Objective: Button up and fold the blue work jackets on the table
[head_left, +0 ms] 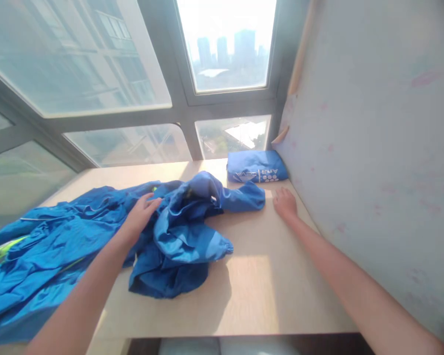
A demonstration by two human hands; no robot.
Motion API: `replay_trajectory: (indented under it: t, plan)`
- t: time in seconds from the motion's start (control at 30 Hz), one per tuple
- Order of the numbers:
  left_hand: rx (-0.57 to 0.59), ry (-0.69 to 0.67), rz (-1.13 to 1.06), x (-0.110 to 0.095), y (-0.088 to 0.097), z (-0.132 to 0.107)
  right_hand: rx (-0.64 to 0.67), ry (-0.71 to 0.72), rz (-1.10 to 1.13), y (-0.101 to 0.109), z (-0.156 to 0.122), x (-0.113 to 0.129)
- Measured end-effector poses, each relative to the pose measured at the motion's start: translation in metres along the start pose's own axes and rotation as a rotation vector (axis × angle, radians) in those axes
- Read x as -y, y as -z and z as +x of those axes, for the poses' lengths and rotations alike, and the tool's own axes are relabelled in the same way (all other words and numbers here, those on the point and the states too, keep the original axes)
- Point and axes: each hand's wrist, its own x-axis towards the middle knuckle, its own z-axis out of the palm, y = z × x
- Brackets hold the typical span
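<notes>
A crumpled blue jacket (185,231) with reflective-looking pale trim lies on the light wooden table, one sleeve stretching right and another cuff with gathered elastic pointing toward me. My left hand (144,212) rests at the jacket's left part, fingers apart and stretched over the cloth. On the bare wood to the right lies my right hand (284,202), holding nothing, with its fingers spread beside the sleeve end. Just beyond it sits a rolled blue bundle (257,166) of cloth with white printing, upside down to me.
More blue clothing (59,246) with yellow-green strips spreads across the left side of the table (251,286). Framed windows (229,49) rise behind. A pale wall (373,148) with peeling edge stands close on the right. The table's front edge runs along the bottom.
</notes>
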Motion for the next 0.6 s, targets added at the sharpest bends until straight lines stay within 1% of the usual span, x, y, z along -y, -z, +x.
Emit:
replay_trajectory:
  t: [0.03,0.1,0.13,0.2,0.3,0.37,0.4,0.43,0.5,0.57,0.6]
  plan:
    - [0.025,0.012,0.062,0.021,-0.01,-0.007,-0.003,0.006,0.001,0.0,0.0,0.0]
    - [0.031,-0.048,0.197,0.06,-0.022,-0.024,-0.013,0.017,-0.001,0.0,0.001,-0.001]
    - [0.022,-0.088,0.248,0.076,-0.023,-0.033,-0.019,0.022,-0.004,0.0,0.001,-0.002]
    - [-0.021,-0.16,0.306,0.101,-0.019,-0.053,-0.03,0.039,-0.013,-0.001,0.0,-0.004]
    - [-0.165,-0.292,0.373,0.125,-0.006,-0.082,-0.051,0.064,-0.028,-0.005,-0.002,-0.008]
    - [-0.257,-0.379,0.456,0.139,0.0,-0.097,-0.062,0.068,-0.027,-0.006,-0.003,-0.01]
    - [-0.282,-0.395,0.496,0.146,0.002,-0.102,-0.062,0.067,-0.021,-0.006,-0.003,-0.01]
    - [-0.284,-0.388,0.526,0.152,0.002,-0.107,-0.06,0.066,-0.014,-0.006,-0.003,-0.01]
    - [-0.226,-0.338,0.551,0.163,-0.003,-0.114,-0.057,0.063,0.005,-0.002,-0.004,-0.009]
    - [-0.149,-0.289,0.549,0.169,-0.013,-0.123,-0.072,0.071,0.041,0.005,-0.006,-0.006]
    - [-0.131,-0.262,0.545,0.168,-0.02,-0.128,-0.082,0.084,0.072,0.009,-0.009,-0.003]
